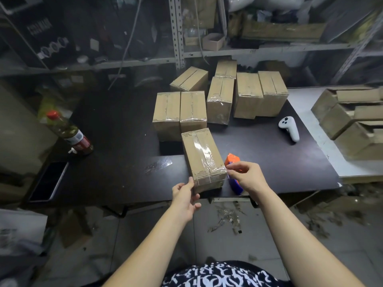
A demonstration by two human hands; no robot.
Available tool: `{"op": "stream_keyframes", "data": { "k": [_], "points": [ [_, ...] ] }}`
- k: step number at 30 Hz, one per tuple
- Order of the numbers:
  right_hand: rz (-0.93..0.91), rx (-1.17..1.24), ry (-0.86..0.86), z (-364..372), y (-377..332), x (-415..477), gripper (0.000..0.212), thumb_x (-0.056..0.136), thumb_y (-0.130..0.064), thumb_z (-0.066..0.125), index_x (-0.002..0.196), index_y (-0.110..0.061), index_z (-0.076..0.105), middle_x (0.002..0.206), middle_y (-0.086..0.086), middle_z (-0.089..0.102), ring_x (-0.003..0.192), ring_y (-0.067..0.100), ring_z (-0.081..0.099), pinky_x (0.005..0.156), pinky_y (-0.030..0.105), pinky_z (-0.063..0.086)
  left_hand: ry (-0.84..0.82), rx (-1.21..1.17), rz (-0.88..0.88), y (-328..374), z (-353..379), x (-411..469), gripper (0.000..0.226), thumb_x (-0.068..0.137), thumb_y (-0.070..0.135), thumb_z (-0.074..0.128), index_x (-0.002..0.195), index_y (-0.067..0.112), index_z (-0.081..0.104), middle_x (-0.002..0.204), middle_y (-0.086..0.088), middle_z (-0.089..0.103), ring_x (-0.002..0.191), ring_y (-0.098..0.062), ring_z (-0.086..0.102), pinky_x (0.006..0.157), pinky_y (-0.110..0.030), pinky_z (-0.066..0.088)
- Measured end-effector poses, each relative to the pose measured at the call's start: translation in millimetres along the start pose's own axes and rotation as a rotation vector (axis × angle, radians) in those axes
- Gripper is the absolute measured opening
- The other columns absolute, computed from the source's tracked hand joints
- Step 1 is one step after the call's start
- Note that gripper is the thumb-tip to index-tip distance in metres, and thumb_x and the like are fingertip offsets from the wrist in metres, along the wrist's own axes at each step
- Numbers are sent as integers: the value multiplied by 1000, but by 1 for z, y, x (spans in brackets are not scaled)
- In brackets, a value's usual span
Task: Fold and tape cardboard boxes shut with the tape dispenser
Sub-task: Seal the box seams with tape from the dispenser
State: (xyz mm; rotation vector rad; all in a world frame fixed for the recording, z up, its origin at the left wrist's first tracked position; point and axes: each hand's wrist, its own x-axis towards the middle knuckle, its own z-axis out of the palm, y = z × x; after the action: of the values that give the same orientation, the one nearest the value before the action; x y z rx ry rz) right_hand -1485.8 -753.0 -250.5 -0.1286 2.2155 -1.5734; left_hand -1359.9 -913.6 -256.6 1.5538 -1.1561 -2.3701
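Two hands: at near box [204, 160], table [124, 131] front edge.
Left hand [185, 196]: fingers extended, touching box's near-left corner.
Right hand [245, 175]: pinches clear tape [202, 149] at near-right corner.
Tape dispenser [233, 160]: beside box, under right hand.
Open boxes [352, 121]: far right — contents unseen.

- A taped cardboard box [202, 160] lay near the front edge of the dark table [116, 141].
- The left hand [185, 198] touched its near left corner.
- The right hand [246, 176] gripped an orange-and-blue tape dispenser [232, 159] against the box's near right corner.
- Seven sealed boxes [192, 108] stood behind.
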Motion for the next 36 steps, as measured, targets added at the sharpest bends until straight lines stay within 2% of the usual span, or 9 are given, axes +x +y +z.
{"op": "stream_keyframes", "data": {
  "k": [4, 6, 9, 11, 17, 22, 29, 32, 36],
  "points": [
    [-44, -14, 19, 1, 5, -3, 13, 86, -8, 81, 98, -11, 81, 92, -11, 75, 84, -4, 66, 75, 7, 44, -53, 182, 78, -1, 0, 6, 5, 107, 29, 48, 111, 29, 45, 102, -7, 59, 78, -20, 50, 55, -27, 35],
    [-67, -11, 24, 3, 6, -5, 13, 84, -8, 83, 96, -14, 81, 92, -8, 78, 89, 3, 69, 78, 9, 47, -11, 280, 184, -3, 1, 7, 7, 108, 25, 43, 112, 26, 49, 100, -2, 61, 79, -17, 50, 57, -27, 35],
    [-107, -89, 1, 7, 8, -8, 14, 80, -19, 87, 89, -27, 81, 90, -12, 79, 96, 9, 73, 92, 29, 52, 159, 392, 445, -1, -6, 6, 10, 105, 16, 52, 105, 18, 61, 98, 2, 64, 84, -16, 58, 62, -23, 41],
    [-144, -101, -16, 10, 7, -11, 13, 80, -14, 87, 87, -23, 80, 89, -9, 79, 91, 9, 75, 93, 34, 57, 167, 496, 641, 4, -18, 6, 14, 98, 7, 62, 97, 20, 67, 93, 4, 69, 90, -16, 65, 66, -18, 46],
    [-264, -87, -46, 11, 13, -21, 19, 80, 2, 83, 94, -9, 75, 91, 2, 78, 87, 11, 75, 87, 27, 61, -40, 819, 1018, 13, -48, 12, 36, 87, -7, 66, 106, 22, 73, 100, 7, 70, 86, -8, 65, 75, -11, 51],
    [-447, -178, -10, 14, 18, -26, 25, 80, 6, 81, 97, -9, 73, 92, 1, 75, 88, 9, 74, 84, 19, 58, -91, 969, 1298, 17, -55, 21, 36, 82, -9, 74, 110, 12, 76, 104, 4, 67, 89, -8, 65, 80, -24, 58],
    [-677, -332, 55, 17, 19, -25, 27, 77, 9, 82, 96, -9, 77, 99, 1, 71, 94, -5, 65, 81, 5, 45, -178, 1056, 1433, 24, -57, 23, 33, 75, -12, 80, 102, 7, 79, 114, -5, 66, 98, -16, 67, 94, -17, 52],
    [-710, -372, 60, 17, 22, -22, 26, 80, 3, 83, 99, -15, 82, 114, -2, 71, 104, -14, 59, 85, 2, 43, -194, 1052, 1429, 26, -55, 25, 29, 75, -10, 81, 99, 6, 79, 116, -6, 70, 97, -19, 71, 91, -27, 58],
    [-763, -380, 67, 17, 22, -20, 25, 79, 1, 85, 99, -14, 83, 113, -3, 74, 102, -15, 60, 83, 1, 42, -235, 1051, 1491, 27, -53, 31, 18, 79, -7, 81, 94, 3, 79, 111, -10, 74, 85, -20, 73, 81, -29, 59]
  ]
}}
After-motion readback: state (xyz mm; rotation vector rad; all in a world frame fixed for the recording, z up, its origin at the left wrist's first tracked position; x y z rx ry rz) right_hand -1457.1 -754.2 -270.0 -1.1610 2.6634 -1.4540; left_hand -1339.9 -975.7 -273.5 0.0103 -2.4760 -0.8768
